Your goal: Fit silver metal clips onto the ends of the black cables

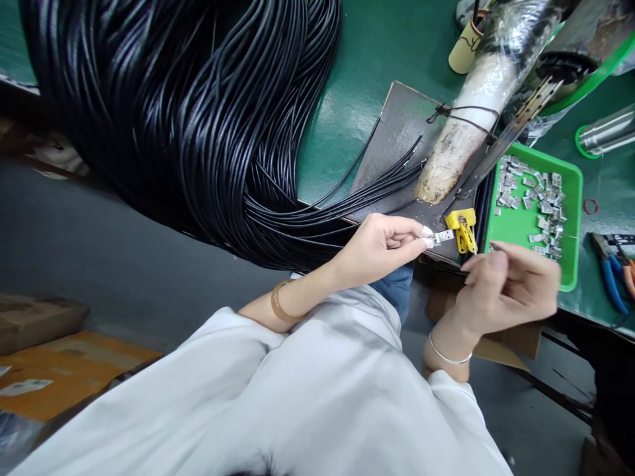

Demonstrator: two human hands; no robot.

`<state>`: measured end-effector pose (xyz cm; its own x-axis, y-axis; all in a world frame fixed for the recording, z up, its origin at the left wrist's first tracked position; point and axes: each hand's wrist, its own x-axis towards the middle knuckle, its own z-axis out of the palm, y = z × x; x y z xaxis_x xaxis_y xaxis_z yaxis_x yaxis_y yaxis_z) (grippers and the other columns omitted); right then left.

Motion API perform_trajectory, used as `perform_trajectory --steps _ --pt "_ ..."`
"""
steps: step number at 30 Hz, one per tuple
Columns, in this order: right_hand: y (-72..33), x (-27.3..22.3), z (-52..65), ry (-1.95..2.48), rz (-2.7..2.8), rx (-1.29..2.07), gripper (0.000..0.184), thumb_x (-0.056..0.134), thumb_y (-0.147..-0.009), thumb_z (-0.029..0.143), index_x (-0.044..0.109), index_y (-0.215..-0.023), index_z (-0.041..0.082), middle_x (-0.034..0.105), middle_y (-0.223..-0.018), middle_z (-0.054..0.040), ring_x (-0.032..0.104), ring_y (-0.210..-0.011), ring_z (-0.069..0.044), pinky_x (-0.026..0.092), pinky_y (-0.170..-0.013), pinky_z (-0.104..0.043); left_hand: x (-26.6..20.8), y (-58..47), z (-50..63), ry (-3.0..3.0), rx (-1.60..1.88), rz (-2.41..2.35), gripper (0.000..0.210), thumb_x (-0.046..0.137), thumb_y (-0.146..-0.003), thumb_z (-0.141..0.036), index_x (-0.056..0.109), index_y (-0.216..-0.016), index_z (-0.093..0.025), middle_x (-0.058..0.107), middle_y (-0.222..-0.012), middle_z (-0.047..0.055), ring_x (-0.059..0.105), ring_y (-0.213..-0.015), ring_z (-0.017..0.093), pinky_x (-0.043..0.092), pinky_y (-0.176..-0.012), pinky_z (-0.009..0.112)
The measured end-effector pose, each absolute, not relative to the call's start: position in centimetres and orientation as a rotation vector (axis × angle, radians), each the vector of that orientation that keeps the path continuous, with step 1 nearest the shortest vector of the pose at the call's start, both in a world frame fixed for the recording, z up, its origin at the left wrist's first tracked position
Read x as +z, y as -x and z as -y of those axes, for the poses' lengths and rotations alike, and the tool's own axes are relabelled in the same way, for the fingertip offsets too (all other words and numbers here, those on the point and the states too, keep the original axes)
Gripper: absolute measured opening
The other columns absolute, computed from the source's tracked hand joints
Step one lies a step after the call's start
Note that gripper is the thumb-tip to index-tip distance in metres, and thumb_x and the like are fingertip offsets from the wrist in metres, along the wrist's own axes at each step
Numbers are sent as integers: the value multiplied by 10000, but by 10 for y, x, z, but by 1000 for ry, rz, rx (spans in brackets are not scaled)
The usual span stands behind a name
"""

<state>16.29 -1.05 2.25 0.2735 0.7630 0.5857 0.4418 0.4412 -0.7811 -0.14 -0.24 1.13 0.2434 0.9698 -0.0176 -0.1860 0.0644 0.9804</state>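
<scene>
My left hand (380, 248) pinches a small silver USB connector (444, 236) between thumb and forefinger, whose tips have white covers. The connector points right, towards a yellow clamp (461, 228) at the edge of the dark board (391, 125). To the right of it, my right hand (510, 284) is raised with its fingers curled together, partly blurred. Whatever its fingertips may hold cannot be made out. Behind that hand lies a green tray (573, 218) with many loose silver connectors (550, 205).
A large bundle of black cables (198, 119) covers the left side of the green table (377, 53), several stripped ends resting on the board. A wrapped white tube (476, 119) slants over the board beside a metal bar (510, 135). Blue-handled pliers (608, 271) lie at the right.
</scene>
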Motion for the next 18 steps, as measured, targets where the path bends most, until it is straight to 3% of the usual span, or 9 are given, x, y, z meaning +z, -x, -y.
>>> perform_trajectory --steps 4,8,13,18 --pt "-158 25 12 1078 1301 377 162 629 -911 213 603 -1070 200 680 -687 58 640 -480 -105 491 -398 -219 11 2 -4 -1026 1092 -881 215 713 -795 -283 702 -841 -73 410 -568 -54 323 -520 31 252 -489 186" --pt "-157 15 13 1198 1400 347 95 662 -891 176 608 -968 183 762 -864 -3 763 -745 -170 652 -662 -299 13 3 -8 -949 1114 -848 158 744 -740 -214 683 -793 -77 431 -560 -60 328 -521 25 247 -486 176" --pt "-160 7 12 1220 1616 286 97 685 -868 162 650 -956 186 759 -1067 -52 765 -898 -195 649 -724 -319 13 -1 -12 -969 1149 -851 94 717 -724 -162 667 -749 -86 449 -550 -62 338 -512 24 254 -486 179" --pt "-167 7 12 1121 1564 343 251 667 -878 170 626 -1125 184 748 -1122 -74 766 -917 -208 658 -787 -365 14 -2 -14 -990 1129 -930 113 689 -734 -194 636 -710 -97 382 -512 -78 289 -485 22 205 -474 195"
